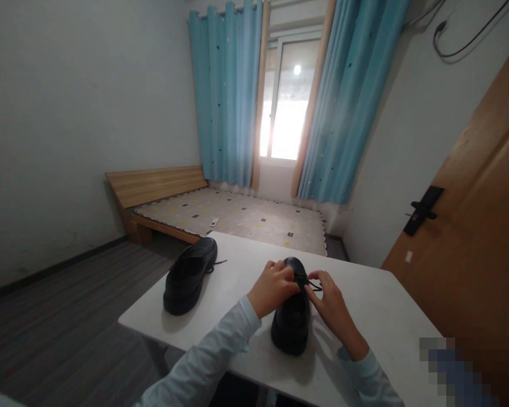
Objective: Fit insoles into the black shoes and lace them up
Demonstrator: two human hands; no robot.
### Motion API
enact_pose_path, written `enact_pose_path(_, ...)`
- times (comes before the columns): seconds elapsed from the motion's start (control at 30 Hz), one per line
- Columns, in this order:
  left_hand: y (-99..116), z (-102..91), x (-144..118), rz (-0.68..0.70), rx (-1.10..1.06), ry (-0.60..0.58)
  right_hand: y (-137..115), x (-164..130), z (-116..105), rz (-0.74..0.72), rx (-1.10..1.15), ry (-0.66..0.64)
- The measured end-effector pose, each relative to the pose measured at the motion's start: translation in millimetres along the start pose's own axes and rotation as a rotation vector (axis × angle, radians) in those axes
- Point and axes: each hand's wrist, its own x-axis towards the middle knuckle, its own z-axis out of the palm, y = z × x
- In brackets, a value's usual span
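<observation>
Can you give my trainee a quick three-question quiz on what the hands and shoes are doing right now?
1. True or false: both hands are at the laces of the near shoe.
2. Which hand is closer to the far shoe? A) left hand B) right hand
3. Fill in: both shoes stand on the white ____.

Key:
1. True; the fingers of both hands pinch the laces on top of the near shoe.
2. A; the far shoe sits alone off to the left, untouched.
3. Table.
</observation>
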Motion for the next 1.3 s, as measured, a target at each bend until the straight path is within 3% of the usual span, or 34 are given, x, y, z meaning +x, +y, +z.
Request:
enact_pose_path(0.17, 7.5, -3.7, 8.8, 0.171, 0.178, -0.108, -2.7, -7.0, 5.4, 0.021, 0.164, -0.161)
enact_pose_path(0.5, 16.9, 8.3, 29.9, 0.284, 0.330, -0.264, 8.5, -12.1, 11.5, 0.063, 0.301, -0.139)
enact_pose_path(0.8, 27.4, 12.8, 33.5, 0.281, 0.379, -0.316, 14.0, -16.6, 16.2, 0.103, 0.348, -0.140)
enact_pose_path(1.1, 38.5, 6.3, 34.6, 0.073, 0.352, -0.411, 10.1, -18.8, 18.1, 0.149, 0.357, -0.125)
enact_pose_path(1.3, 43.8, 6.5, 33.6, 0.088, 0.374, -0.425, 10.9, -21.6, 19.0, 0.166, 0.403, -0.142)
